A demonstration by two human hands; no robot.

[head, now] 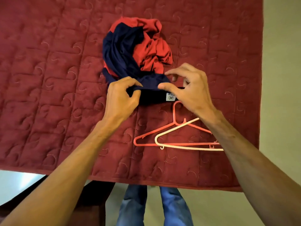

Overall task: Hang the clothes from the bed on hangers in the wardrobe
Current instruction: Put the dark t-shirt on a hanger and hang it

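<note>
A crumpled navy garment [120, 51] lies across a crumpled red garment [153, 46] in the middle of the bed. The navy garment's near edge, with a white size label [171, 97], is drawn towards me. My left hand [122, 97] pinches that edge at its left end. Over the right end, my right hand [190, 88] hovers with fingers spread, thumb touching the cloth by the label. A red hanger [175, 118] and a cream hanger [177, 129] lie overlapped on the bed just under my right forearm.
A dark red quilted bedspread [48, 79] covers the bed; its near edge runs across the bottom of the view. Pale floor [280, 62] shows to the right and below. My legs in blue jeans [135, 207] stand at the bed's edge.
</note>
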